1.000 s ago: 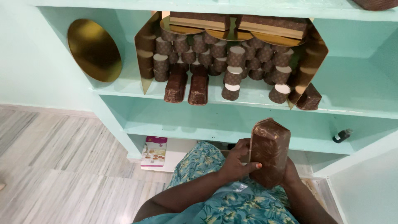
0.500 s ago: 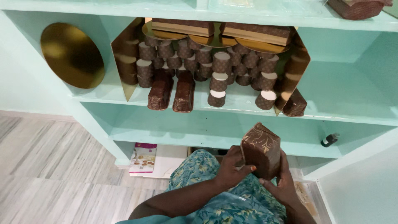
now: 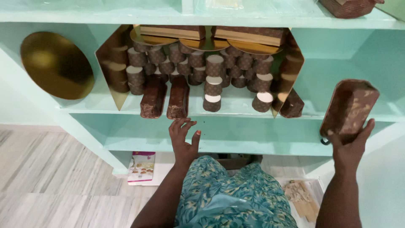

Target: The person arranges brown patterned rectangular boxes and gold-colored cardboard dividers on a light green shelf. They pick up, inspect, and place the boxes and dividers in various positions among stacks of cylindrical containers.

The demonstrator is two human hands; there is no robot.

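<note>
head view: i look down at a mint green shelf [image 3: 253, 110]. my right hand [image 3: 349, 147] is raised at the far right, its grip clamped on the lower end of a brown patterned loaf mould stack [image 3: 350, 109], held tilted in the air in front of the shelf's right side. my left hand [image 3: 183, 136] is empty, fingers spread apart, reaching up just below the shelf edge, near two more brown loaf packs [image 3: 166, 96] lying side by side on it. behind them sit piled brown paper cups [image 3: 213, 80] between gold boards [image 3: 110, 67], with flat brown boxes [image 3: 211, 33] on top. a round gold board [image 3: 57, 65] leans at the left. a small printed packet [image 3: 141, 167] lies lower down by the pale floor.
</note>
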